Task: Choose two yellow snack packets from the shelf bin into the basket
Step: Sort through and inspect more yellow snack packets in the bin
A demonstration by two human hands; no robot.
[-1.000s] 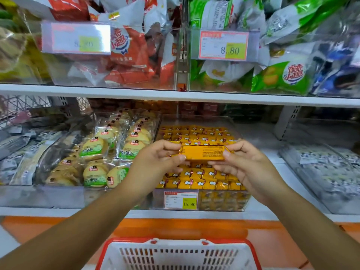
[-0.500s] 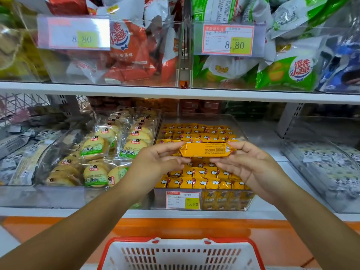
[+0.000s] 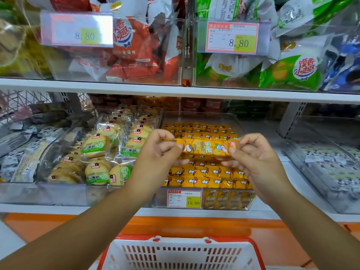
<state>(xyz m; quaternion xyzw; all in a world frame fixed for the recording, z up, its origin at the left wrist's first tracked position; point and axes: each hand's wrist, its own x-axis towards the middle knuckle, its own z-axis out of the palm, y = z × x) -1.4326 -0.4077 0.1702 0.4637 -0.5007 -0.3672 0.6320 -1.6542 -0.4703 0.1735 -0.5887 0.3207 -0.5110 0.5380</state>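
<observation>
A long yellow snack packet is held level above the clear shelf bin, printed face towards me. My left hand pinches its left end and my right hand pinches its right end. The bin below holds several rows of the same yellow packets and carries a 15.80 price tag. A white basket with a red rim sits at the bottom of the view, under my forearms.
Left of the yellow bin is a clear bin of round biscuits in green-labelled wrappers. A bin of black-and-white packets stands to the right. The upper shelf holds bins of red and green snack bags.
Both hands have turned the packet over between them, from its plain orange back to its printed front. The view has shifted slightly downward.
</observation>
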